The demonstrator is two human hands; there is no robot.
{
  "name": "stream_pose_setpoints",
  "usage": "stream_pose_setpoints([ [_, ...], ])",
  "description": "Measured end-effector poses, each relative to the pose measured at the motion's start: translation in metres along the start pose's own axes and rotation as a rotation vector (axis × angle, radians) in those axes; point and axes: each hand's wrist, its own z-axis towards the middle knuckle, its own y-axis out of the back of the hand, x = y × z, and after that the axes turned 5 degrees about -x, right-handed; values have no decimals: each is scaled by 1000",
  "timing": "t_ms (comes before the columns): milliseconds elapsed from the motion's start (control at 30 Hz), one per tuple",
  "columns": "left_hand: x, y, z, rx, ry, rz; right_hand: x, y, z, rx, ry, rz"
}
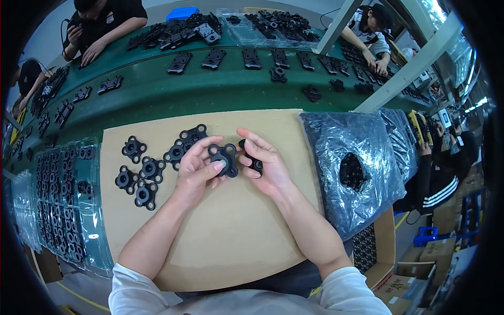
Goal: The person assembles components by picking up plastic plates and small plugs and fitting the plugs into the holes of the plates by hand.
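Over a sheet of brown cardboard (226, 236), my left hand (202, 167) grips a black three-lobed plastic part (223, 159), thumb pressed on its face. Just to its right, my right hand (264, 161) is closed on another black part (254, 160), seen nearly edge-on and partly covered by the fingers. The two parts are close together but apart. Several like parts lie on the cardboard to the left, among them one three-lobed part (145, 195) nearest me. Beyond my left hand, a few more parts (185, 143) sit bunched together.
At left stands a clear tray (94, 210) filled with rows of black parts. On the right rests a clear plastic bag (336, 142) with a torn hole showing black pieces. A green conveyor (210, 92) carrying black housings (213, 58) runs across the far side, with people working along it.
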Motion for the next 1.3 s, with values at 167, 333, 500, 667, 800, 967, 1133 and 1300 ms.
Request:
stream_pose_setpoints([
  [167,7,0,3,-18,1,-6,-4,13,4,151,-73,-63],
  [333,5,-2,-1,16,2,118,-4,7,3,124,-66,-60],
  [500,4,-1,0,-19,-8,122,-1,10,1,95,9,-311],
  [667,1,-6,-1,-107,-13,147,-13,-2,-7,-16,311,-608],
  [800,0,-5,-4,-136,27,141,-23,2,-2,10,427,-711],
  [967,-2,-1,-6,-93,44,147,-24,-6,-6,-35,488,-623],
  [1133,3,-6,-3,-106,56,81,-12,1,-6,-59,205,-411],
  [1300,3,2,-4,-83,5,91,-8,-3,-3,3,-82,-184],
])
